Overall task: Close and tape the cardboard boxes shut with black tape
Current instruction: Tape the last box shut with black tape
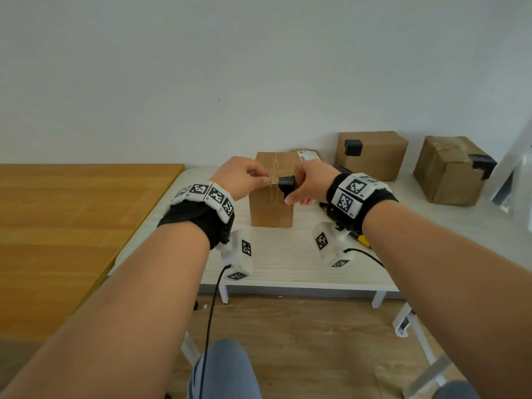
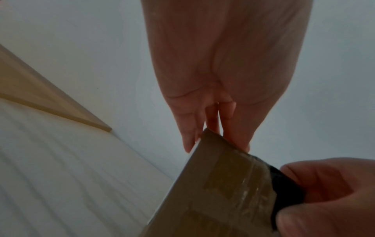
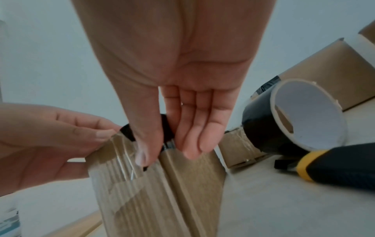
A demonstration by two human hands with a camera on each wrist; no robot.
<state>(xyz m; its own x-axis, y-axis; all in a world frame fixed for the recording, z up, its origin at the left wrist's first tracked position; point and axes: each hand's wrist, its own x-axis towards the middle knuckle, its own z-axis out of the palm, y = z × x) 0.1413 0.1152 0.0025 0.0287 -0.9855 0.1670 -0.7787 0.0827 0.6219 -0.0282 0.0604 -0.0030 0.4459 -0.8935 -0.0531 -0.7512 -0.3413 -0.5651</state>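
A small upright cardboard box stands on the white table. My left hand pinches the box's top front edge at the seam; in the left wrist view its fingers lie over the box. My right hand pinches a strip of black tape that bends over that same edge. In the right wrist view the right hand holds the tape against the box with thumb and fingers. The roll of black tape lies to the right.
Two more boxes with black tape on them stand at the back right. A labelled box sits behind the middle one. A black and yellow knife lies beside the roll. A wooden table adjoins on the left.
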